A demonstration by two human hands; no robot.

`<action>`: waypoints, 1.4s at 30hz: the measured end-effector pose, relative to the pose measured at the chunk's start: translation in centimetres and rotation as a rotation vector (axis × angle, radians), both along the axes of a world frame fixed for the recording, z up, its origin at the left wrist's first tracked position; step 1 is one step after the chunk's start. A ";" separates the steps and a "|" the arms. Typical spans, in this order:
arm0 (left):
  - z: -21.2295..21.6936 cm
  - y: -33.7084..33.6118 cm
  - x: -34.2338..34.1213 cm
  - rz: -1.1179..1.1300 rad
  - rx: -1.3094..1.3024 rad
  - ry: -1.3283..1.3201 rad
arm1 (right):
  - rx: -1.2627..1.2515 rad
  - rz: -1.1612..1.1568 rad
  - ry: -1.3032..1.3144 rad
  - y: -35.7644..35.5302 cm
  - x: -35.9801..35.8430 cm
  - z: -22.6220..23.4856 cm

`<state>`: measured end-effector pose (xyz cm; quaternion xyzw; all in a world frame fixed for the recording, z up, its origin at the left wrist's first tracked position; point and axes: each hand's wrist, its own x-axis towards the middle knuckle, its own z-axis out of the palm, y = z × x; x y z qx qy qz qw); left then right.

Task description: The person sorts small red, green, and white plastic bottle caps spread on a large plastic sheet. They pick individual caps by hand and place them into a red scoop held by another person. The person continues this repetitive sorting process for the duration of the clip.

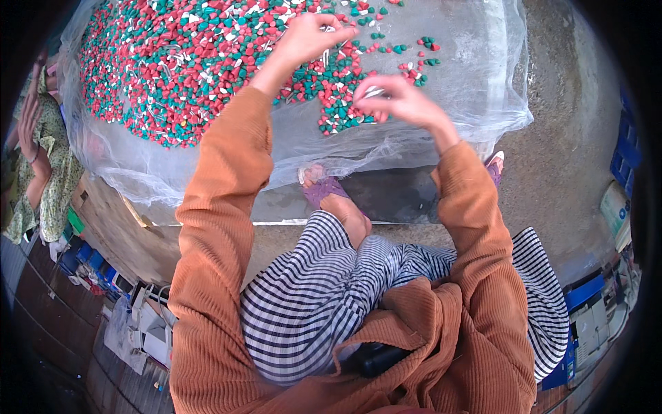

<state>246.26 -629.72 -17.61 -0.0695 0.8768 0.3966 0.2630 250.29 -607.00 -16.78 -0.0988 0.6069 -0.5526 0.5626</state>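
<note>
Red & green beads (207,62) getting sorted at frame top: left hand (310,38) pinching in the pile, right hand (396,100) gripping white slivers (374,91); next needs a fine pinch.

A broad heap of small red, green and white pieces (200,62) is spread across the upper left and top centre of the frame, thinning to scattered bits toward the upper right. A few pale white pieces (374,91) are pinched just right of centre, above the heap's lower edge.
</note>
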 end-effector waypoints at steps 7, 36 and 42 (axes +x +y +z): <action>-1.5 2.6 0.5 -0.243 -0.326 0.405 | 0.014 0.232 0.592 -4.8 4.3 -4.8; 0.1 1.3 5.1 -0.065 -0.426 0.250 | 0.267 -0.135 0.224 3.4 0.0 -0.1; -0.9 3.3 5.3 -0.217 -0.332 0.195 | 0.036 -0.349 0.167 6.1 -2.3 0.0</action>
